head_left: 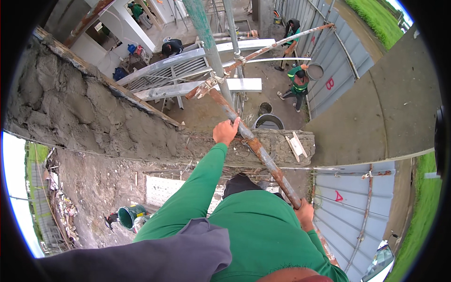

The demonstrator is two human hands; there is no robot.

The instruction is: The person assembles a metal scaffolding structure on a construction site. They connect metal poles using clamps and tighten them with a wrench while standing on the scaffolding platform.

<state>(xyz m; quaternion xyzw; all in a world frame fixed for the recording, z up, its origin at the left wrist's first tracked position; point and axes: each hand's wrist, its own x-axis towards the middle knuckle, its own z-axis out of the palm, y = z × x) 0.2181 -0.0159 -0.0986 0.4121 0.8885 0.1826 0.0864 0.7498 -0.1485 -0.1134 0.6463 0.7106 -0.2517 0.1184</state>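
A rusty, mortar-stained scaffold pipe (270, 162) slants down from the upper middle toward the lower right, across the front of my body. My left hand (226, 131) is closed around its upper stretch, arm reaching forward. Lower down, my right hand (305, 214) wraps the same pipe beside my right hip. Under the pipe runs a narrow mortar-covered ledge (206, 143). On its right end lies a pale wooden plastering float (296, 146), touched by neither hand. An upright green and grey pipe (217, 63) meets the slanted one at a tied joint (206, 87).
Rough wet mortar coats the wall (80, 98) at left; a smooth grey wall (376, 113) stands at right. Far below, a worker (299, 84) holds a round bucket (314, 71) near a mixing tub (268, 122). A green bucket (127, 217) lies at lower left.
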